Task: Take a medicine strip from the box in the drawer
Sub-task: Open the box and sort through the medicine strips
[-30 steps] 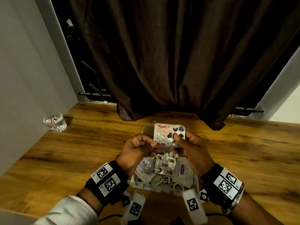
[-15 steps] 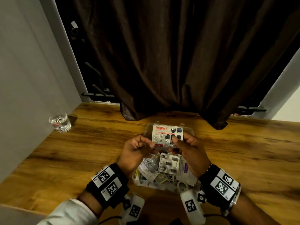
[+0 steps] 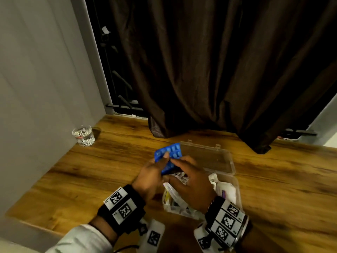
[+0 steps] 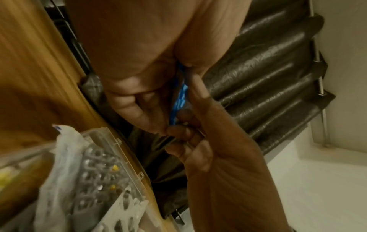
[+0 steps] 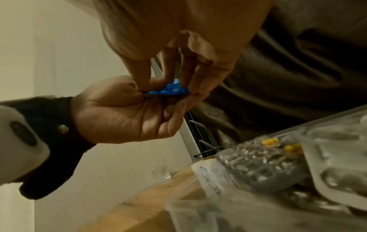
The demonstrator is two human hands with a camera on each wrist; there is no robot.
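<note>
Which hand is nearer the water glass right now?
Left. The left hand, holding the blue strip, sits on the water glass side of the box; the right hand is over the box, farther away.

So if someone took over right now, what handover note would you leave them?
Left hand: pinches the blue strip.
Right hand: fingers curled on the same strip's lower end.
The strip is held above the table, just left of the open box. The box sits on the table with its lid back, other strips and packets inside. A glass stands at the far left.
Done: strip is out of the box.
Left: probably only to release one hand and set the strip down or carry it off.
</note>
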